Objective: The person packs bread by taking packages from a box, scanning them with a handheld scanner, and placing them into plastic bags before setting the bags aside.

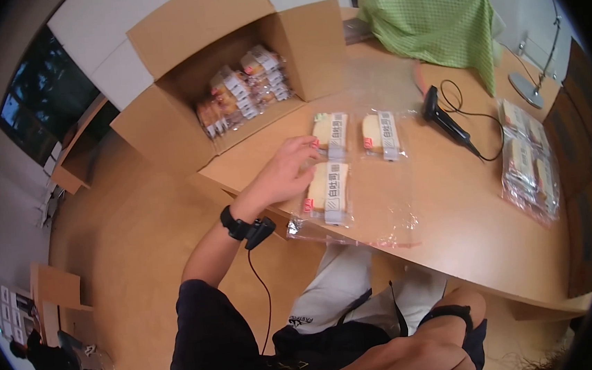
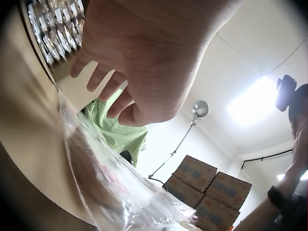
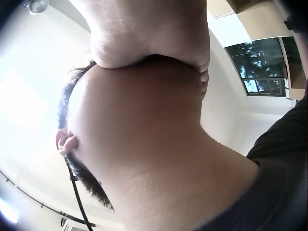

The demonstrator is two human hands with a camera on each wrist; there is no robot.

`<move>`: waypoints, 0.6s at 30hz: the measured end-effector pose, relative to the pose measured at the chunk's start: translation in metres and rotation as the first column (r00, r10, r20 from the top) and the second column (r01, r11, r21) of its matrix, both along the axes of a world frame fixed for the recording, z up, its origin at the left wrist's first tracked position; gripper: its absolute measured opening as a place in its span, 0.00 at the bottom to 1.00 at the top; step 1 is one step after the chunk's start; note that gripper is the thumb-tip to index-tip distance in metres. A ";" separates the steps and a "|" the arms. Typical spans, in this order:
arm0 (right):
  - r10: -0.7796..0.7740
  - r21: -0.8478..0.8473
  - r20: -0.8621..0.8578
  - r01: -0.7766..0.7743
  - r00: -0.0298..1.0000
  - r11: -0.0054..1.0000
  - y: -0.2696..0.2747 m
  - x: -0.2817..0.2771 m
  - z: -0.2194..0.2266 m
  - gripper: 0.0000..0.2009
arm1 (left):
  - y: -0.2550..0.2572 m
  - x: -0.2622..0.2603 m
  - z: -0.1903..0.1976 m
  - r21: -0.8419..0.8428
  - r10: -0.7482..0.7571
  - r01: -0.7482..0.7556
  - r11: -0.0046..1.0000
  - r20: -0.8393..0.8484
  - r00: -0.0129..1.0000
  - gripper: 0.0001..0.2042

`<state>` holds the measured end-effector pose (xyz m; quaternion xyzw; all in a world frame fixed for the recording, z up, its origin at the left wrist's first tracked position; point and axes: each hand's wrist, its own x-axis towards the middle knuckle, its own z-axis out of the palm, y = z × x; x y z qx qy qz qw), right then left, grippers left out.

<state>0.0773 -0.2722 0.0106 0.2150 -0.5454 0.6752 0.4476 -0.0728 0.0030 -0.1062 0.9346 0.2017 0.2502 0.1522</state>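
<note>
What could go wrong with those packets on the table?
The left hand is right at two bread packets, so a careless press might squash them. The clear bag reaches the near edge of the table, so it could slip over and drag packets along. The open carton has its mouth facing the person, so its stacked packets might tumble out if it were bumped.

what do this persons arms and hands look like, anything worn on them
The left arm has a dark short sleeve. On its wrist sits a black strap with a boxy black camera and a thin dark cable. A black band shows on the right wrist. The left hand and right hand wear no gloves.
</note>
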 end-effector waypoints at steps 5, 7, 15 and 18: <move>-0.219 0.425 0.176 0.127 0.960 0.896 0.010 0.025 -0.023 0.47 | 0.000 0.000 0.013 0.125 -0.002 -0.004 0.992 0.043 0.999 0.10; -0.650 0.204 0.146 0.621 0.745 0.757 0.003 0.030 -0.024 0.17 | 0.014 -0.007 0.018 0.241 0.032 -0.042 0.970 0.044 0.999 0.11; -0.814 0.566 0.435 0.820 -0.386 -0.086 -0.006 0.099 -0.118 0.17 | 0.108 -0.037 0.059 0.531 0.470 -0.499 0.685 0.202 0.859 0.18; -0.620 0.670 0.546 0.738 -0.564 -0.081 -0.007 0.116 -0.132 0.20 | 0.140 -0.046 0.068 0.458 0.585 -0.560 0.690 0.101 0.805 0.21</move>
